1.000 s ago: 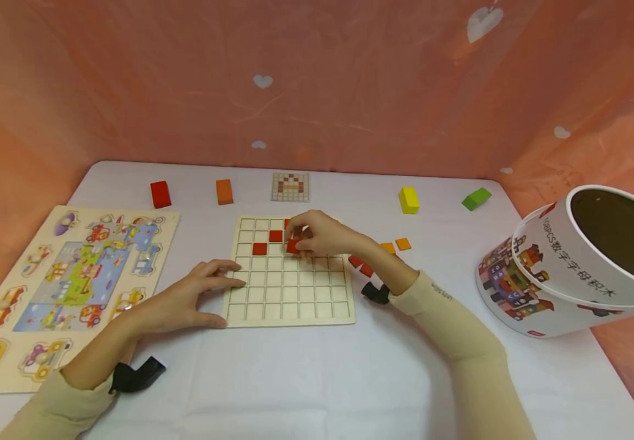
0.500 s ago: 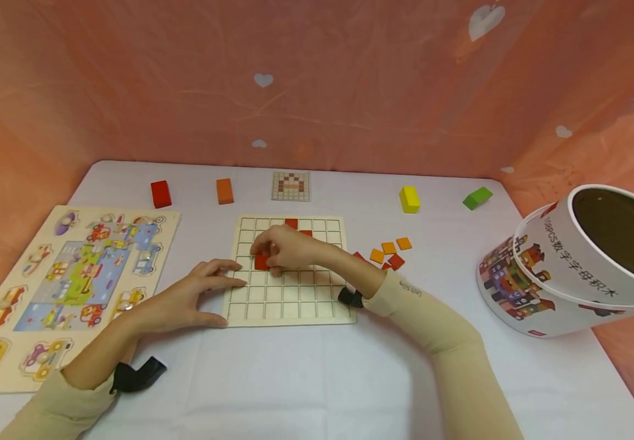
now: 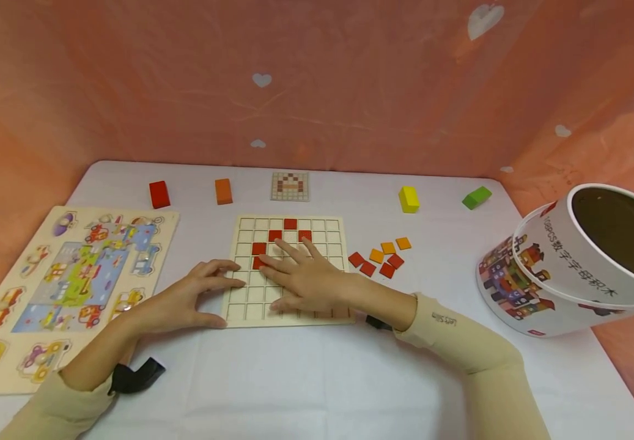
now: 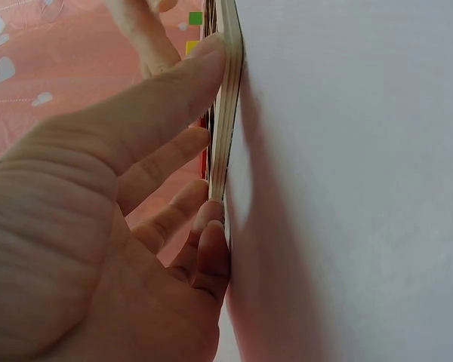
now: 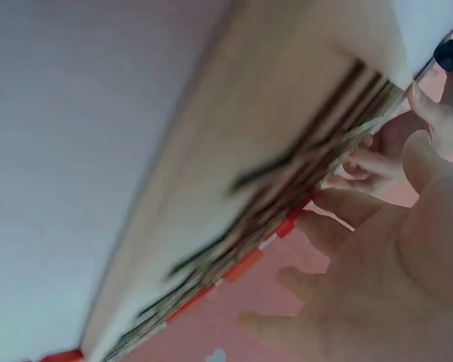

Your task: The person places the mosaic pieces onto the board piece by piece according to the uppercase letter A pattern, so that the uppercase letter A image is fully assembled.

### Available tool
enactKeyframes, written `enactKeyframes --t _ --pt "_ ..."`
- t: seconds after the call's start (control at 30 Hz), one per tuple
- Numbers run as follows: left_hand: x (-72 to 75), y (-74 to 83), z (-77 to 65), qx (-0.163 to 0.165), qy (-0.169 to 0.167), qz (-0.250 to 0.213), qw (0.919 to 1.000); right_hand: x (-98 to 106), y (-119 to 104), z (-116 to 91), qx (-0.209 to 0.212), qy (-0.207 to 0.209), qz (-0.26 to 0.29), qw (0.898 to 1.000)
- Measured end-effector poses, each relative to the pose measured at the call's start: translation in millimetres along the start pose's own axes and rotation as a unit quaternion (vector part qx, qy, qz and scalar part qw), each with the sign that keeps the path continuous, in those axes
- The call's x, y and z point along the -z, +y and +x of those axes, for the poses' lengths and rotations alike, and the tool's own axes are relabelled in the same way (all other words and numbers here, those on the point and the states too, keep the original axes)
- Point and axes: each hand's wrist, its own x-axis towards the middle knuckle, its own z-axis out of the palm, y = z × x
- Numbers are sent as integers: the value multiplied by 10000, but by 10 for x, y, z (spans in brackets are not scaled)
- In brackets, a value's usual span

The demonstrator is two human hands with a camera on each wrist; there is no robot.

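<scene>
In the head view, a pale wooden grid board (image 3: 247, 311) lies flat with red square tiles in its upper half. Two of them sit one below the other at the left, the upper tile (image 3: 258, 249) and the lower tile (image 3: 257, 263). My right hand (image 3: 313, 281) is spread over the board, fingers straight, a fingertip at the lower tile's edge. My left hand (image 3: 192, 299) rests at the board's left side, its thumb near the front corner. The left wrist view shows that thumb and fingertips against the board's edge (image 4: 225, 113).
Loose red tiles (image 3: 387, 270) and orange tiles (image 3: 387, 247) lie right of the board. Behind stand a small pattern card (image 3: 290, 187) and red, orange, yellow and green blocks. A picture puzzle (image 3: 165, 244) lies left, a white bucket (image 3: 548, 269) stands right.
My right hand carried a red tile left across the board and let it go below the left tile. Its fingers then spread and drew back toward the right. My left hand stayed put.
</scene>
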Motion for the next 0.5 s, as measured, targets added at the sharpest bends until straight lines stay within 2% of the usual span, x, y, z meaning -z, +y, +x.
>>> enactKeyframes --t 0.3,0.4,0.5 --pt "11 10 -28 -10 31 36 10000 -29 -13 32 -2 -182 498 9986" --pt "10 17 -25 26 11 -4 10000 -43 76 -101 -16 7 793 9968" --pt "6 22 -22 58 10 -25 10000 -74 277 -356 -146 438 1402 9891"
